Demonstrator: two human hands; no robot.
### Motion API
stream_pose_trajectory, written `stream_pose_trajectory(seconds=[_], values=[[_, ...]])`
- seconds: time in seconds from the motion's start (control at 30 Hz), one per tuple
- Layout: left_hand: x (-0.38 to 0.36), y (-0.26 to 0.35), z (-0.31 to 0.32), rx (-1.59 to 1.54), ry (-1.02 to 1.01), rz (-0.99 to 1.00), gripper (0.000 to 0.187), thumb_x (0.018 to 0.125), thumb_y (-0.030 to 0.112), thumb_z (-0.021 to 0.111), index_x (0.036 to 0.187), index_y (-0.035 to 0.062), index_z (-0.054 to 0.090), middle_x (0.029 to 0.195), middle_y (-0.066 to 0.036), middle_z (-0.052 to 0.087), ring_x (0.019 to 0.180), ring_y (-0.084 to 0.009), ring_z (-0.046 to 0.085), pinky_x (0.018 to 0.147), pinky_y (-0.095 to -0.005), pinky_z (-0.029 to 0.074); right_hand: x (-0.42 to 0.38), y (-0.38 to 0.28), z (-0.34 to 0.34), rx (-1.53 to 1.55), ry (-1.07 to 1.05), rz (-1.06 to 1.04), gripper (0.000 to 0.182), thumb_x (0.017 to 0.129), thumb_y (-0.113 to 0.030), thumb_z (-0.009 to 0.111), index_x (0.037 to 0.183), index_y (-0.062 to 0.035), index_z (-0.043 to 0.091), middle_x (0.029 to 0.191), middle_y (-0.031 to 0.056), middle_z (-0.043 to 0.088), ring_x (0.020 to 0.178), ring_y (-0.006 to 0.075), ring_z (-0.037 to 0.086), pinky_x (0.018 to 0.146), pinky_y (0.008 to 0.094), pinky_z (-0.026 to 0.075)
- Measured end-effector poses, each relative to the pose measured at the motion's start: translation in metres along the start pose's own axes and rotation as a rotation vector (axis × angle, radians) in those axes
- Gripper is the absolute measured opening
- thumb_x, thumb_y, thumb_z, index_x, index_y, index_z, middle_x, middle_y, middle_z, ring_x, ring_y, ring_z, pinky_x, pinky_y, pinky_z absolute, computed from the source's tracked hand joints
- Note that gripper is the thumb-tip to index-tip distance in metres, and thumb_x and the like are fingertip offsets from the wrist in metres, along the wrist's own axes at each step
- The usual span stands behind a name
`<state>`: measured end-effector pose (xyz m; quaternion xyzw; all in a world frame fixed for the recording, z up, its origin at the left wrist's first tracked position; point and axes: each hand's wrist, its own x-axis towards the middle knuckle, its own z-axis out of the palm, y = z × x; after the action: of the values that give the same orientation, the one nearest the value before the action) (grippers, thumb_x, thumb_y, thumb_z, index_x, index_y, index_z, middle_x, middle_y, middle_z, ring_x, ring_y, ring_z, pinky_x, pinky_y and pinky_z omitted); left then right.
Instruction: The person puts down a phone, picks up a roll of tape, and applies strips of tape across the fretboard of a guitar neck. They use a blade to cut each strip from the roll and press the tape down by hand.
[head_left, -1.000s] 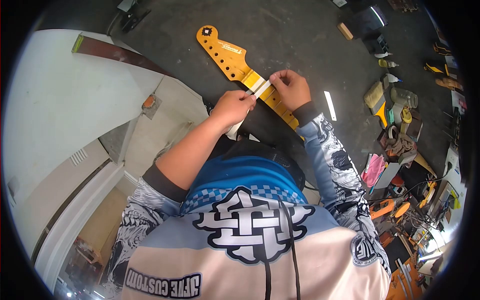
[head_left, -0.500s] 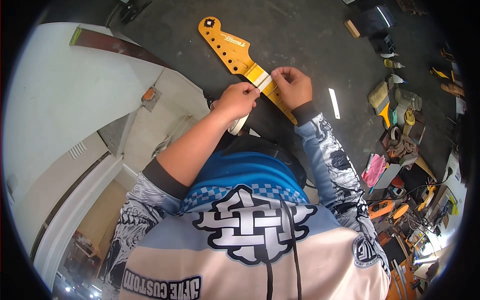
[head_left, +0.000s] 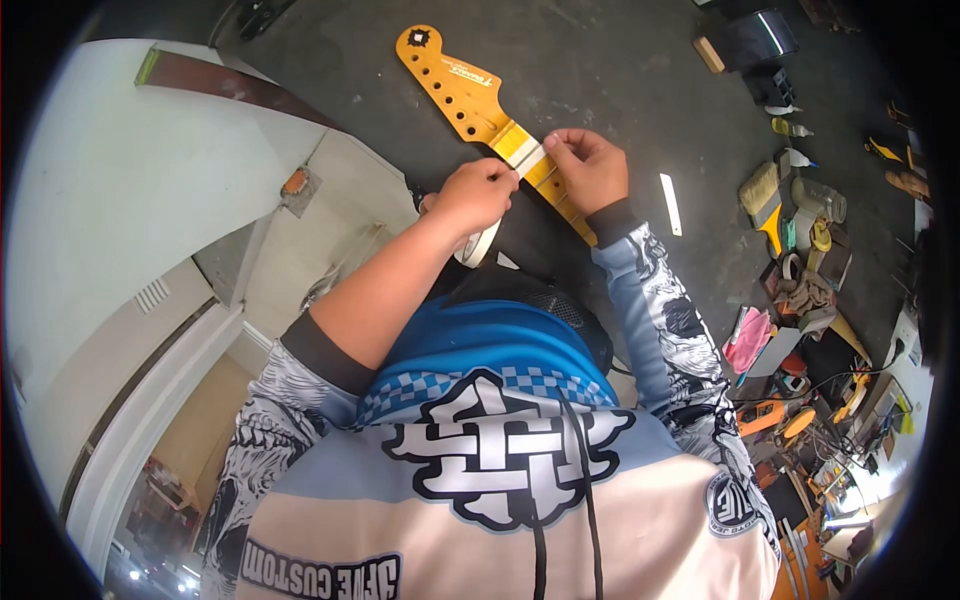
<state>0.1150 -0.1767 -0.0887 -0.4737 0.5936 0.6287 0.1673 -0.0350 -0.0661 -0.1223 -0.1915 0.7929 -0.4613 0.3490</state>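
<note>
Apparently aligned tape (head_left: 532, 161) across the guitar neck (head_left: 481, 112), finger-pinched by left hand (head_left: 472, 198) and right hand (head_left: 597, 173), and next needed flat pressing.

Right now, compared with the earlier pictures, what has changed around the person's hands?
The guitar neck appears to have slid slightly away from the person, and the left hand and right hand have gone with it. The roll of tape below the left hand shows more of its side. Nothing has visibly been let go: both hands stay at the pale tape across the fretboard. The paintbrush stayed put.
</note>
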Motion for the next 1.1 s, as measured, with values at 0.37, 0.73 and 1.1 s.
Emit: stream_pose_trajectory(seconds=[0.37, 0.73, 1.1], values=[[-0.0018, 0.0003, 0.0002, -0.001, 0.004, -0.001, 0.03, 0.101, 0.033, 0.059, 0.106, 0.0056, 0.07, 0.086, -0.004, 0.069, 0.084, -0.0134, 0.063, 0.079, -0.0308, 0.048, 0.0008, 0.0045, 0.002, 0.044, 0.007, -0.027, 0.024, 0.092, -0.021, 0.076, 0.102, 0.0006, 0.076, 0.08, 0.0036, 0.073, 0.07, 0.008, 0.064, 0.066, 0.0255, 0.052], [-0.0034, 0.003, 0.0, -0.001, 0.003, -0.011, 0.03, 0.101, 0.034, 0.059, 0.105, 0.0065, 0.07, 0.085, -0.003, 0.068, 0.081, -0.0135, 0.062, 0.076, -0.0311, 0.048, -0.0005, 0.0021, 0.0028, 0.035, 0.023, -0.031, 0.022, 0.093, -0.02, 0.075, 0.102, 0.0007, 0.076, 0.081, 0.0038, 0.073, 0.071, 0.0077, 0.064, 0.067, 0.0255, 0.053], [-0.0052, 0.0052, 0.001, 0.012, 0.015, -0.02, 0.031, 0.101, 0.035, 0.058, 0.107, 0.0071, 0.07, 0.087, -0.004, 0.069, 0.081, -0.0139, 0.062, 0.076, -0.0315, 0.049, 0.001, 0.0056, 0.0024, 0.055, 0.021, -0.023, 0.022, 0.094, -0.02, 0.075, 0.102, 0.0005, 0.076, 0.082, 0.0032, 0.074, 0.072, 0.0073, 0.064, 0.068, 0.0252, 0.053]])
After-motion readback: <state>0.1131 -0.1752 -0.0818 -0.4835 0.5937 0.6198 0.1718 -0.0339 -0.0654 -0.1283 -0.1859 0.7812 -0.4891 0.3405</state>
